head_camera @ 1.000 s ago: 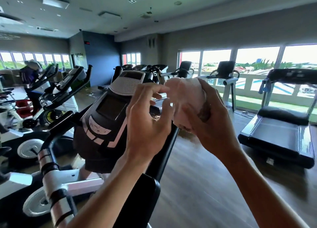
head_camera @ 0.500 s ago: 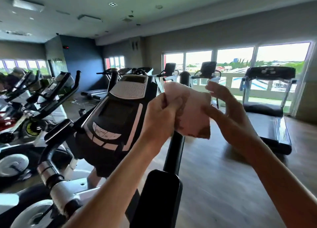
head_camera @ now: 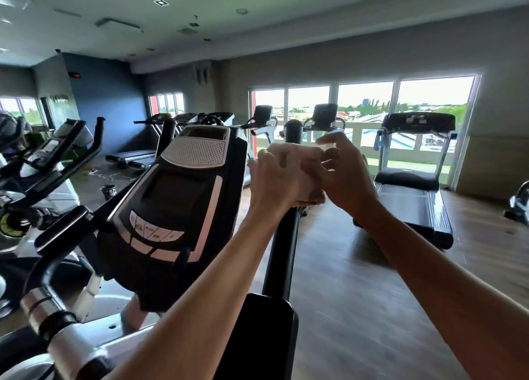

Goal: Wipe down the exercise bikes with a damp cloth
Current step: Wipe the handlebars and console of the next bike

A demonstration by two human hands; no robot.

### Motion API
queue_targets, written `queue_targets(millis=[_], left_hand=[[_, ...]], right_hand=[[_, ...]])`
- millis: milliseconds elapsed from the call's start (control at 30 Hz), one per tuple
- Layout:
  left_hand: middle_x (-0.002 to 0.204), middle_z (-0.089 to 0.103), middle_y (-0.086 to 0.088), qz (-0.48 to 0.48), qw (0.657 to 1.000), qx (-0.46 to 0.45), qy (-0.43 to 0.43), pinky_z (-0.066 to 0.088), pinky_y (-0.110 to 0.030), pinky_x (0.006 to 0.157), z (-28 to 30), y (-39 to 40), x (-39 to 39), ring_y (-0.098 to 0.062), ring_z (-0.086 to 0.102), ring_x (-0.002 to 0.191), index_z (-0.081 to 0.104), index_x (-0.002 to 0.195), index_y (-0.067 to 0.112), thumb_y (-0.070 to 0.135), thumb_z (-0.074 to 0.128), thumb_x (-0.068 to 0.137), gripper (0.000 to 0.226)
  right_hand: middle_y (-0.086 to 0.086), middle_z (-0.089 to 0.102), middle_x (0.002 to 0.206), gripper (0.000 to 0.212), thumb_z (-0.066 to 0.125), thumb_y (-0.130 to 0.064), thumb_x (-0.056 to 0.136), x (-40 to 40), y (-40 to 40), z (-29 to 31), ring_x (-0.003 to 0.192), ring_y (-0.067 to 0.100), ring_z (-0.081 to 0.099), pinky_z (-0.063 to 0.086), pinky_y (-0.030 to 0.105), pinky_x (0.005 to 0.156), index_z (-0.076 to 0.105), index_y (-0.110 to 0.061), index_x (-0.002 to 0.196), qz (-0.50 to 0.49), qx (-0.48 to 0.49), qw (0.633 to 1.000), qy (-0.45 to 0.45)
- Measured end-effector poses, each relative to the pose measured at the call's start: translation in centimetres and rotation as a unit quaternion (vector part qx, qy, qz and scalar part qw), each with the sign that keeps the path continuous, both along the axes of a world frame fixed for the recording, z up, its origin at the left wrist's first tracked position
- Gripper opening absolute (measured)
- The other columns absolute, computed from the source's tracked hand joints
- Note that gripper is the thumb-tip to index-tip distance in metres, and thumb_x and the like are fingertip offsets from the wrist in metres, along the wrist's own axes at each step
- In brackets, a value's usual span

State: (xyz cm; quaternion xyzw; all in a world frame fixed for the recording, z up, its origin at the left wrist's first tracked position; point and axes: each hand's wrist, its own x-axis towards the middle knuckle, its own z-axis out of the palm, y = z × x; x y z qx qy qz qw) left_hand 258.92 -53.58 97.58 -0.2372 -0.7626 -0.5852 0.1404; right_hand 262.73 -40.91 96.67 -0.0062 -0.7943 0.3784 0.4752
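Room: gym with a wood-look floor (head_camera: 357, 308), a grey ceiling and a row of windows (head_camera: 363, 107) along the far wall.
Nearest machine: exercise bike console (head_camera: 171, 202), black with silver trim, tilted up toward you; its screen is dark, a speaker grille sits above it and a row of buttons below.
Upright handle: black handlebar post (head_camera: 282, 253) rises just right of the console, passing behind your hands.
Cloth: pale, bunched cloth (head_camera: 310, 179) sits between your two hands, in front of the post's upper part, clear of the console.
Left hand: your left hand (head_camera: 274, 182) has its fingers curled round the cloth from the left, holding it.
Right hand: your right hand (head_camera: 343, 176) meets the cloth from the right; its fingers are partly spread, the index finger raised. You cannot tell whether it pinches the cloth.
Right background: treadmill (head_camera: 415, 185) stands by the windows.
Left background: other exercise bikes (head_camera: 48, 162), blurred.
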Motion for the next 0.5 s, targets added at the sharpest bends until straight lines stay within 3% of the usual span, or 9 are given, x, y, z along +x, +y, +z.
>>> queue_targets(millis=[100, 167, 233, 267, 333, 400, 500], left_hand=[[0.131, 0.058, -0.009, -0.004, 0.999, -0.035, 0.012, 0.051, -0.051, 0.097, -0.7, 1.8, -0.6, -0.032, 0.057, 0.122, 0.057, 0.128, 0.018, 0.060, 0.027, 0.093, 0.063], [0.150, 0.036, -0.026, 0.014, 0.998, -0.059, 0.021, 0.038, -0.058, 0.109, -1.1, 2.8, -0.7, -0.047, 0.038, 0.134, 0.039, 0.146, 0.010, 0.054, 0.022, 0.098, 0.068], [0.160, 0.013, -0.029, 0.049, 0.996, -0.065, 0.043, 0.024, -0.049, 0.118, -1.6, 3.0, -0.5, -0.043, 0.019, 0.147, 0.013, 0.156, 0.001, 0.055, 0.049, 0.097, 0.088], [0.162, 0.011, -0.027, 0.067, 0.995, -0.050, 0.053, 0.024, -0.043, 0.119, -1.9, 3.3, -0.8, -0.038, 0.018, 0.149, 0.004, 0.157, -0.001, 0.057, 0.058, 0.093, 0.102], [0.156, 0.025, -0.023, 0.092, 0.992, -0.026, 0.080, 0.035, -0.041, 0.112, -2.4, 4.0, -1.6, -0.035, 0.033, 0.142, 0.004, 0.158, 0.001, 0.060, 0.063, 0.090, 0.107], [0.147, 0.038, -0.019, 0.111, 0.987, -0.025, 0.111, 0.048, -0.043, 0.101, -2.4, 4.6, -2.4, -0.033, 0.048, 0.130, 0.009, 0.158, 0.004, 0.059, 0.063, 0.091, 0.102], [0.142, 0.044, -0.017, 0.153, 0.976, -0.037, 0.149, 0.051, -0.044, 0.091, -1.3, 5.2, -3.1, -0.033, 0.054, 0.125, 0.015, 0.158, 0.007, 0.066, 0.055, 0.091, 0.098]], right_hand=[[-0.005, 0.069, 0.084, 0.022, 0.078, -0.012, 0.083, -0.3, 0.6, 0.0, 0.072, 0.005, 0.066, 0.053, 0.015, 0.059, 0.064, -0.013, 0.100, -0.008, 0.027, 0.999, 0.028], [-0.010, 0.070, 0.089, 0.021, 0.076, -0.005, 0.084, -0.3, 1.7, 0.5, 0.074, -0.001, 0.066, 0.053, 0.013, 0.065, 0.070, -0.014, 0.102, -0.002, 0.079, 0.997, -0.004], [-0.009, 0.068, 0.107, 0.035, 0.066, 0.008, 0.087, -0.1, 3.1, 1.2, 0.084, 0.007, 0.067, 0.055, 0.014, 0.071, 0.070, -0.011, 0.116, 0.022, 0.124, 0.989, -0.072], [-0.006, 0.065, 0.115, 0.044, 0.058, 0.016, 0.087, 0.0, 3.7, 1.6, 0.092, 0.012, 0.067, 0.055, 0.012, 0.072, 0.068, -0.009, 0.121, 0.028, 0.130, 0.987, -0.087], [-0.003, 0.064, 0.119, 0.056, 0.044, 0.022, 0.082, 0.1, 4.4, 2.5, 0.099, 0.016, 0.065, 0.052, 0.009, 0.073, 0.066, -0.008, 0.123, 0.019, 0.118, 0.991, -0.060], [0.000, 0.066, 0.118, 0.053, 0.041, 0.017, 0.084, -0.3, 4.4, 3.8, 0.103, 0.015, 0.063, 0.051, 0.012, 0.082, 0.066, -0.008, 0.123, 0.018, 0.135, 0.990, -0.041], [0.007, 0.064, 0.132, 0.037, 0.041, -0.021, 0.102, -2.6, 3.7, 5.8, 0.118, 0.016, 0.059, 0.048, 0.027, 0.099, 0.063, -0.009, 0.130, 0.029, 0.177, 0.978, -0.104]])
